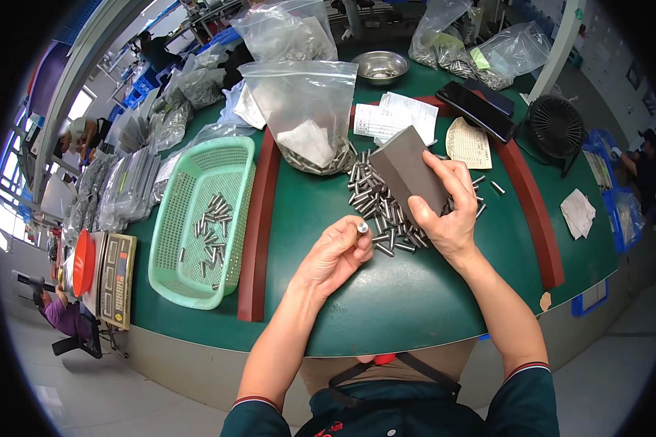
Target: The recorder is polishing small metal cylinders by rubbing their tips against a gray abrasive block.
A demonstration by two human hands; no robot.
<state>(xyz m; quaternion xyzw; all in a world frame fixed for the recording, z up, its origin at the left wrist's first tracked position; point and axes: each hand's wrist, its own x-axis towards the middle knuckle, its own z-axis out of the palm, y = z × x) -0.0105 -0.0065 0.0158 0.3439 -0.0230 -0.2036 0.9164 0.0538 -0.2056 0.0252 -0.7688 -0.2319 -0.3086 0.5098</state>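
Note:
Between the fingertips of my left hand [334,256] is a small metal pin [362,228], its round end face turned up. My right hand [453,215] is closed on a dark grey-brown rectangular block [410,171], thumb on the near face and fingers along the right edge. Beneath and left of the block lies a heap of shiny metal pins [364,186] on the green table. The block hides part of that heap. To the left, a light green plastic basket [164,255] holds several similar pins [215,218].
Dark red bars [259,240] border the work area left and right. A clear bag of pins [306,102], papers [372,120], a black phone [477,109] and a steel bowl [381,67] stand behind. A black fan [555,127] is at right, a scale [116,280] at far left.

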